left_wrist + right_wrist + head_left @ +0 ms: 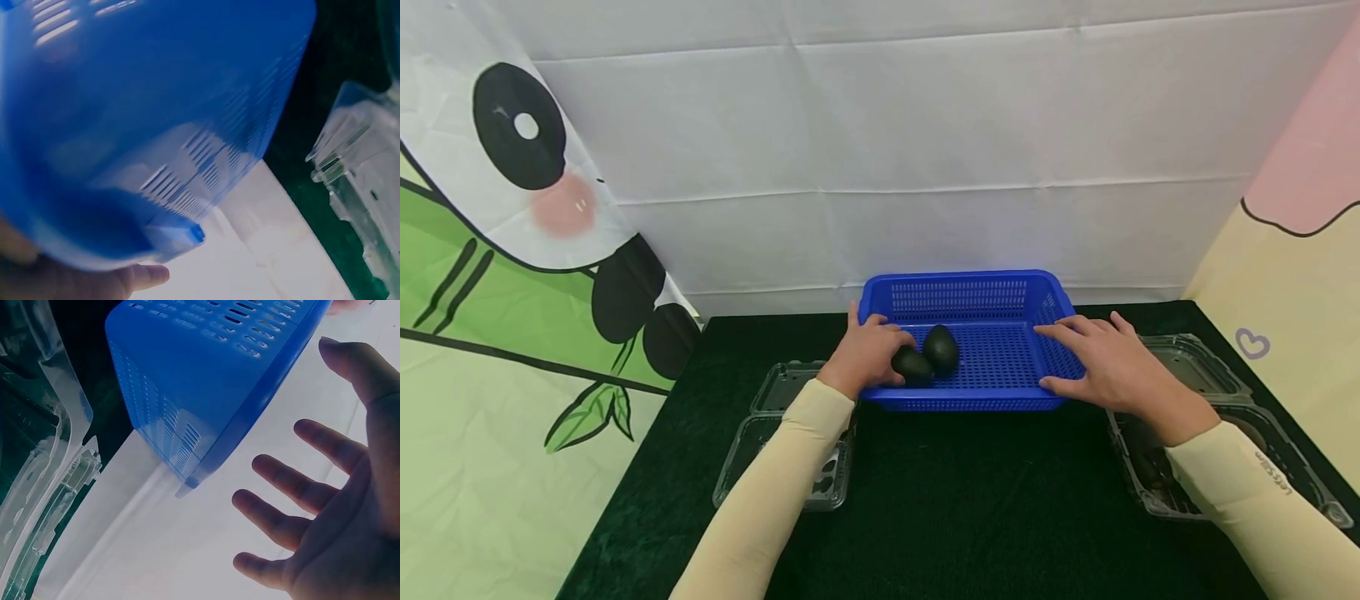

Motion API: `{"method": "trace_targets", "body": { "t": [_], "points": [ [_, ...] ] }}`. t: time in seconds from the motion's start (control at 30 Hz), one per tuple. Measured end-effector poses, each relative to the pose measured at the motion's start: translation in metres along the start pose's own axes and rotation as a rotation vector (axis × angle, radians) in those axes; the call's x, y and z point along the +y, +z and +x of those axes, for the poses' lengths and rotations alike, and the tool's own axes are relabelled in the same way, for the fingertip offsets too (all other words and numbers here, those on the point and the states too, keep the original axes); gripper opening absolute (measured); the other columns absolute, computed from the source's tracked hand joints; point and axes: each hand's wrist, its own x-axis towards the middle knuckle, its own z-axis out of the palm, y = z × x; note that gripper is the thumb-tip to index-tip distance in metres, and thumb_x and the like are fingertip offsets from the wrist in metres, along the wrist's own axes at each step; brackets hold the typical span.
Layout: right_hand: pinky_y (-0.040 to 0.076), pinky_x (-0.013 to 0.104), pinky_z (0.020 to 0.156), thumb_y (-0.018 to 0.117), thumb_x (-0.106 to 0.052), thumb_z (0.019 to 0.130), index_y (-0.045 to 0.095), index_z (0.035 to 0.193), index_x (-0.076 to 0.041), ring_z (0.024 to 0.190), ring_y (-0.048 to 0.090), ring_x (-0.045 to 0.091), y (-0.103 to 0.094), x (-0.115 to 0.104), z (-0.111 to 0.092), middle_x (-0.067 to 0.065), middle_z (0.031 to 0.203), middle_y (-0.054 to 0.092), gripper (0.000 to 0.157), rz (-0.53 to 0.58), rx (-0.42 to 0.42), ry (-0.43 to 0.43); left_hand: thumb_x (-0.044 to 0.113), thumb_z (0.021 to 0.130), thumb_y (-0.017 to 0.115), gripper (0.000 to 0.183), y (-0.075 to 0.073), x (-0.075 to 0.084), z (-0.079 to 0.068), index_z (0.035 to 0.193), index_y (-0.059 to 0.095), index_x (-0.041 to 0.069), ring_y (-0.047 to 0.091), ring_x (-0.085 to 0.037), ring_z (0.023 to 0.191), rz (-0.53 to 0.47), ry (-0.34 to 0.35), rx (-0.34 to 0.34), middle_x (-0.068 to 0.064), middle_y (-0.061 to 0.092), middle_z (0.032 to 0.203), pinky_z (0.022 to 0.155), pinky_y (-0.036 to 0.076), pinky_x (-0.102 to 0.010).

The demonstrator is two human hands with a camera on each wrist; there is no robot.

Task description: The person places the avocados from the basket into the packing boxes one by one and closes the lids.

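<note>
A blue slotted plastic basket (970,400) stands at the far side of the table, with two dark green avocados at its left end. My left hand (870,350) reaches over the left rim and holds one avocado (913,365) between thumb and fingers. The other avocado (941,348) lies right beside it. In the left wrist view, the basket wall hides most of that hand and the avocado. My right hand (1108,360) hovers by the right rim, fingers spread and nothing in it; the right wrist view shows its palm (350,550) apart from the basket.
An opened clear plastic clamshell box (827,492) lies left of the basket. Another clear clamshell (1195,367) lies open at the right, partly under my right forearm, with dark things inside its near half. A white cloth wall (820,242) rises behind the dark green tabletop (955,500).
</note>
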Motion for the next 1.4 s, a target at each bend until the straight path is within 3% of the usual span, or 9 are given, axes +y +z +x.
{"method": "trace_targets", "body": {
  "t": [0.37,0.6,0.77,1.13,1.4],
  "points": [
    [0.014,0.079,0.111,0.075,-0.052,0.092,0.052,0.151,-0.013,0.138,0.044,0.049,-0.002,-0.001,-0.001,0.024,0.145,0.054,0.075,0.002,-0.001,0.001,0.050,0.083,0.085,0.060,-0.023,-0.001,-0.008,0.136,0.067,0.028,0.040,-0.034,0.145,0.038,-0.002,0.059,-0.001,0.065,0.138,0.116,-0.004,-0.074],
    [0.013,0.079,0.111,0.074,-0.053,0.092,0.052,0.151,-0.013,0.138,0.043,0.049,-0.002,-0.001,0.000,0.024,0.145,0.053,0.075,0.005,-0.009,0.006,0.050,0.080,0.086,0.060,-0.037,0.001,-0.016,0.133,0.068,0.027,0.042,-0.037,0.144,0.023,0.014,0.121,-0.001,0.067,0.134,0.115,0.001,-0.076],
    [0.012,0.079,0.111,0.074,-0.053,0.092,0.052,0.151,-0.013,0.139,0.042,0.050,-0.003,-0.001,-0.001,0.024,0.146,0.053,0.075,0.015,-0.012,0.008,0.048,0.080,0.086,0.059,-0.048,0.004,-0.021,0.132,0.068,0.026,0.043,-0.037,0.143,0.004,0.021,0.148,-0.002,0.067,0.132,0.115,-0.003,-0.075],
    [0.013,0.079,0.111,0.074,-0.053,0.092,0.053,0.151,-0.014,0.138,0.043,0.050,-0.003,-0.001,-0.002,0.024,0.146,0.053,0.074,0.013,-0.005,0.005,0.052,0.082,0.083,0.060,-0.052,0.006,-0.028,0.134,0.067,0.026,0.045,-0.036,0.141,0.034,0.021,0.180,-0.004,0.067,0.132,0.116,-0.002,-0.075],
    [0.013,0.079,0.111,0.073,-0.054,0.092,0.052,0.151,-0.014,0.138,0.043,0.050,-0.005,-0.001,-0.003,0.025,0.146,0.053,0.075,0.014,-0.005,0.007,0.054,0.081,0.084,0.062,-0.057,0.003,-0.046,0.133,0.067,0.025,0.045,-0.038,0.140,0.054,0.018,0.227,-0.004,0.067,0.129,0.116,0.000,-0.075]
  ]
}}
